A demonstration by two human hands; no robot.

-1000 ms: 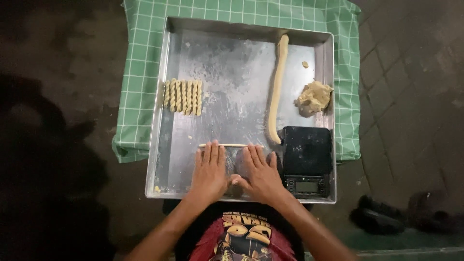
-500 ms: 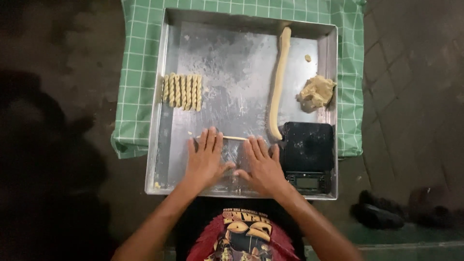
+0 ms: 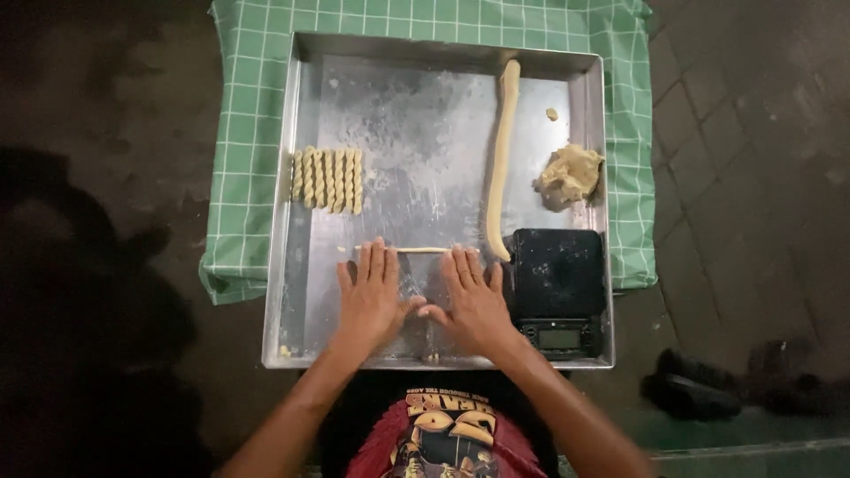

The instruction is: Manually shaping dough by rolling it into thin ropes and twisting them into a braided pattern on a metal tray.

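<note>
A thin pale dough strand (image 3: 421, 250) lies crosswise on the metal tray (image 3: 301, 177), under the fingertips of both hands. My left hand (image 3: 370, 296) lies flat, palm down, with fingers spread, its tips on the strand's left end. My right hand (image 3: 471, 301) lies flat beside it, fingertips on the strand's right end. A long thick dough rope (image 3: 501, 159) runs up the tray just right of my right hand. Several twisted dough pieces (image 3: 328, 180) stand in a row at the tray's left.
A black digital scale (image 3: 556, 288) sits in the tray's near right corner. A rough dough lump (image 3: 568, 175) and a small crumb (image 3: 552, 113) lie at the right. A green checked cloth (image 3: 237, 204) lies under the tray. Dark shoes (image 3: 699, 389) rest on the floor at right.
Both hands have slid forward over the tray, rolling the thin strand away from me. The strand now shows at the fingertips rather than ahead of the hands.
</note>
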